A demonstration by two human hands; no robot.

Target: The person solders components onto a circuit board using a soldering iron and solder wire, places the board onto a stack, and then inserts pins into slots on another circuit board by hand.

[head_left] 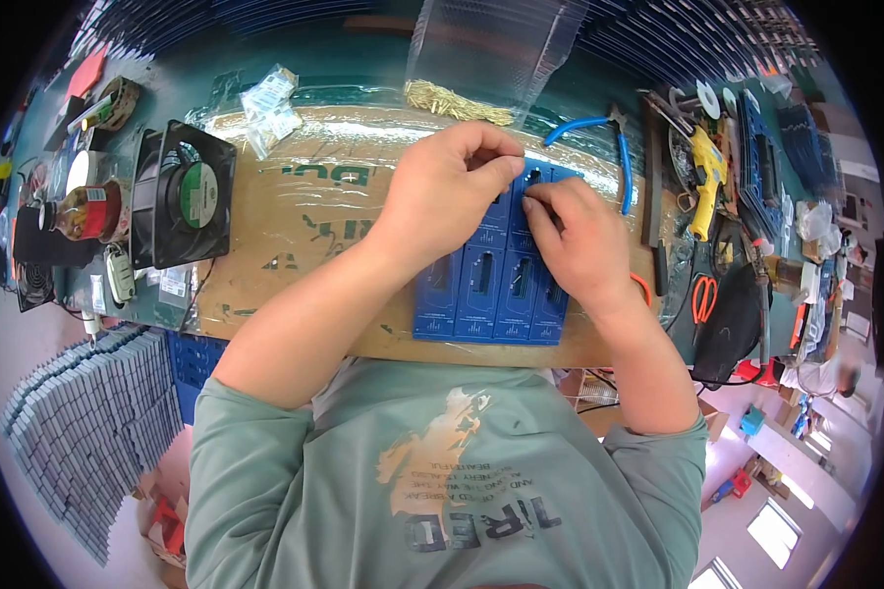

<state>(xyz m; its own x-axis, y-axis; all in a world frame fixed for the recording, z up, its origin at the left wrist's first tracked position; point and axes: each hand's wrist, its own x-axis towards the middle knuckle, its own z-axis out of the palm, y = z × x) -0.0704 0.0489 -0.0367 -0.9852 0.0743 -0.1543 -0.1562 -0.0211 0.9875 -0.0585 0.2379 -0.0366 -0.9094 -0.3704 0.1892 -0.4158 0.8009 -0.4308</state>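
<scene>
A blue circuit board panel (478,294) with several rectangular slots lies flat on the cardboard-covered bench in front of me. Over its far part, my left hand (445,191) is closed in a pinch, thumb against index finger. My right hand (581,240) is beside it, closed over the panel's right side with fingertips at an upper slot. Whatever either pinch holds is hidden or too small to make out. Beyond the hands, a pile of thin gold-coloured pins (457,101) sits at the mouth of a clear plastic tray (491,49).
Blue-handled pliers (624,162) lie right of the panel, near a yellow glue gun (705,182) and orange-handled scissors (703,299). A black fan (185,196) stands at left, with a jar (86,212) behind it. Stacked boards (93,422) stand below the bench's left edge.
</scene>
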